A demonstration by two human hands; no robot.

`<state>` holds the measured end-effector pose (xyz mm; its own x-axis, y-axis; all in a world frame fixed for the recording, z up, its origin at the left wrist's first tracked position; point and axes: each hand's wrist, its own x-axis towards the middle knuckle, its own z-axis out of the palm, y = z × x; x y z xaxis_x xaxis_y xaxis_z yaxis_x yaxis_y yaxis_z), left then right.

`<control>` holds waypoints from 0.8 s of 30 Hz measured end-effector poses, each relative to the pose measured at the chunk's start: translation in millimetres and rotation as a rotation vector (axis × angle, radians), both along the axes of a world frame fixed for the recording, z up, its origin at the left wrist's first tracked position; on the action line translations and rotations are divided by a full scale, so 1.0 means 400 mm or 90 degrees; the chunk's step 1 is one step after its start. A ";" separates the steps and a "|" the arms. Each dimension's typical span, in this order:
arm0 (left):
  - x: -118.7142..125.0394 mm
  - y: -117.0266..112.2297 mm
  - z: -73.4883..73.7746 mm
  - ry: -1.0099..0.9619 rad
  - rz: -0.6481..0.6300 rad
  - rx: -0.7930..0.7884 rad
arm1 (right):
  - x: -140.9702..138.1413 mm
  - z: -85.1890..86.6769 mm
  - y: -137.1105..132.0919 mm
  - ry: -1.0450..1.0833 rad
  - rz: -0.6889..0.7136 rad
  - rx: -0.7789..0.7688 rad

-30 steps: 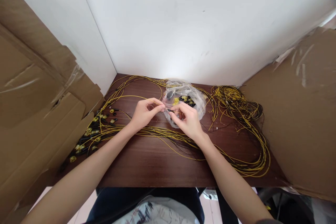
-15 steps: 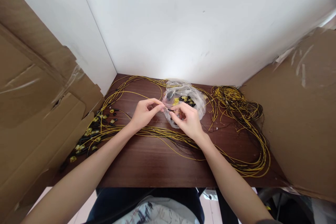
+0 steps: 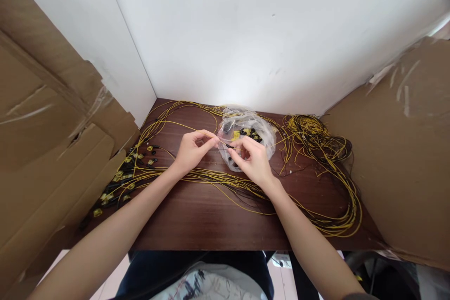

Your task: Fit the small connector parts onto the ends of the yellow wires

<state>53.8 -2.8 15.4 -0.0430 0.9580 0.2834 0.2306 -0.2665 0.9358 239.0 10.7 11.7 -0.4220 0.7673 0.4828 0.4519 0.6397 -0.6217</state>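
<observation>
Over the front of a clear plastic bag [image 3: 269, 143], my two hands work close together. My left hand [image 3: 197, 150] is closed, pinching a thin yellow wire between thumb and forefinger. In the fingertips of my right hand [image 3: 250, 157] is a small black sleeve-like piece [image 3: 229, 146], with the wire running towards it from the left. Behind my right fingers, the open bag holds small yellow and black parts [image 3: 248, 133]. A bundle of yellow and black wires [image 3: 218, 177] passes under both forearms.
Black connectors with yellow caps [image 3: 119, 176] lie heaped at the left of the brown table [image 3: 204, 225]. A tangled coil of wires [image 3: 312, 133] sits at the back right. Cardboard sheets [image 3: 45, 126] wall the left and right sides; a white wall [image 3: 246, 33] stands behind.
Both hands stay in nearly the same place. The black piece has shifted very slightly to the right, and a little more wire shows between the fingertips.
</observation>
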 end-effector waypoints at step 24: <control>0.004 -0.002 0.003 -0.054 0.048 -0.014 | 0.002 0.003 0.001 0.006 -0.003 0.010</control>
